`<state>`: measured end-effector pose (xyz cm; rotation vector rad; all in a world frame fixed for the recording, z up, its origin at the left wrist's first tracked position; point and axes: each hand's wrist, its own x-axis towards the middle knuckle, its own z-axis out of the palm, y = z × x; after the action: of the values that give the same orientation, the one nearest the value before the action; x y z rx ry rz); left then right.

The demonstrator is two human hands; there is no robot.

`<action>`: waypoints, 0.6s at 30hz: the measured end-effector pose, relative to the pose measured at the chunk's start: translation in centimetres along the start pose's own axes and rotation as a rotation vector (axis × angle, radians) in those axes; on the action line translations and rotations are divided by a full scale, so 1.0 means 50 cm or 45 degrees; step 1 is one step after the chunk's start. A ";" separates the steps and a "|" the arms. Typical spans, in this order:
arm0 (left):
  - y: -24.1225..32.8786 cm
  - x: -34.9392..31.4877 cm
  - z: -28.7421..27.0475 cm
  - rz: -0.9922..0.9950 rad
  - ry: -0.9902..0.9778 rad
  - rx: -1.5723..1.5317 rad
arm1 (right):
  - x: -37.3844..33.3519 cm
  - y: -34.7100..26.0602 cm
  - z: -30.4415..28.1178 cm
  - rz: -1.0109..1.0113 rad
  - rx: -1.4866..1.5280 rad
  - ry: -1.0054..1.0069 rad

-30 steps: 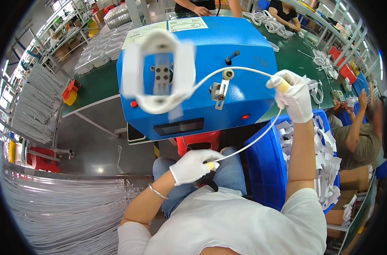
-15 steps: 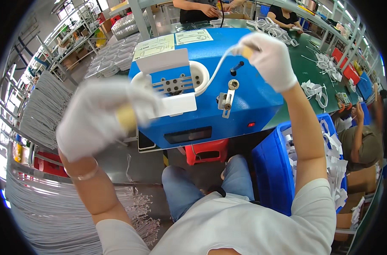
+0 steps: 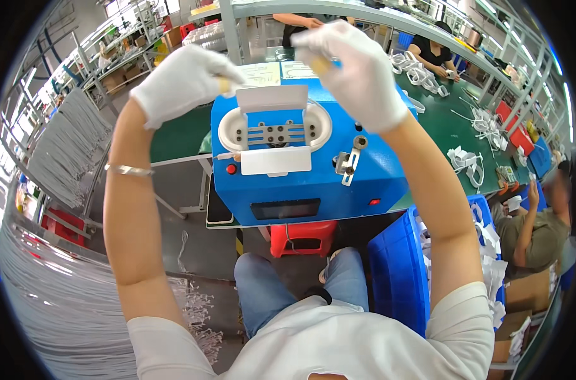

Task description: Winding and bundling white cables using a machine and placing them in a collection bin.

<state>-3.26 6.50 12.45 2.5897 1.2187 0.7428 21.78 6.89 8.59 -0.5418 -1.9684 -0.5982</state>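
A blue bench machine [image 3: 364, 171] stands in front of me. On its top, a white cable [image 3: 323, 130] lies looped in an oval around a slotted metal plate [image 3: 262, 134]. White flaps stand at the plate's far side [image 3: 272, 98] and near side [image 3: 275, 161]. My left hand [image 3: 183, 82], in a white glove with yellowish finger covers, is raised beyond the machine's far left corner, fingers closed together. My right hand [image 3: 361, 76], gloved alike, is raised over the far right part, fingers curled and partly blurred. What either hand holds, if anything, I cannot make out.
A metal bracket [image 3: 348, 166] and a red button [image 3: 231, 169] sit on the machine. To the right stands a blue bin [image 3: 395, 272] of white scraps. Bundled grey cables [image 3: 66, 291] hang at lower left. Coiled white cables [image 3: 484, 126] lie on the green table [image 3: 449, 142]. Other people work nearby.
My left hand has moved from the machine's near left side up and away from me. My right hand has shifted left and farther; the cable strand stretched to it no longer shows.
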 end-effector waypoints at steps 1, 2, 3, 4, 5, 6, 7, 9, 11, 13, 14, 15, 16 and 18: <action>-0.011 -0.023 -0.004 0.058 -0.003 -0.080 | -0.006 -0.023 -0.015 -0.138 0.022 -0.041; -0.021 -0.042 -0.002 -0.080 0.012 -0.089 | -0.019 -0.052 -0.030 -0.133 0.013 -0.202; -0.028 -0.055 0.002 -0.030 -0.005 -0.116 | -0.016 -0.063 -0.026 -0.131 -0.001 -0.200; -0.034 -0.063 0.004 -0.010 0.003 -0.127 | -0.016 -0.073 -0.022 -0.137 -0.126 -0.342; -0.036 -0.069 0.011 0.075 0.048 0.033 | -0.016 -0.080 -0.014 -0.172 -0.251 -0.473; -0.036 -0.072 0.016 0.226 0.094 0.172 | -0.014 -0.081 -0.007 -0.135 -0.262 -0.510; -0.031 -0.072 0.024 0.208 0.112 0.172 | -0.014 -0.083 -0.002 -0.155 -0.258 -0.482; -0.016 -0.075 0.040 0.062 0.144 0.123 | -0.012 -0.083 0.004 -0.005 -0.348 -0.661; -0.001 -0.074 0.063 -0.077 0.163 0.074 | -0.008 -0.080 0.001 0.001 -0.282 -0.687; 0.008 -0.070 0.096 0.098 0.324 -0.114 | -0.002 -0.074 -0.003 0.080 -0.251 -0.771; 0.007 -0.067 0.107 0.154 0.281 -0.093 | 0.003 -0.064 -0.006 0.200 -0.214 -0.929; 0.005 -0.065 0.118 0.148 0.308 -0.072 | 0.008 -0.055 -0.004 0.246 -0.138 -1.026; 0.002 -0.062 0.127 0.211 0.416 -0.006 | 0.011 -0.044 0.000 0.312 -0.177 -1.089; -0.007 -0.060 0.140 0.275 0.519 0.058 | 0.011 -0.020 0.013 0.767 0.364 -1.023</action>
<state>-1.51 4.74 5.24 2.7211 1.0645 1.3550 20.52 6.56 8.63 -1.2603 -2.3807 0.3399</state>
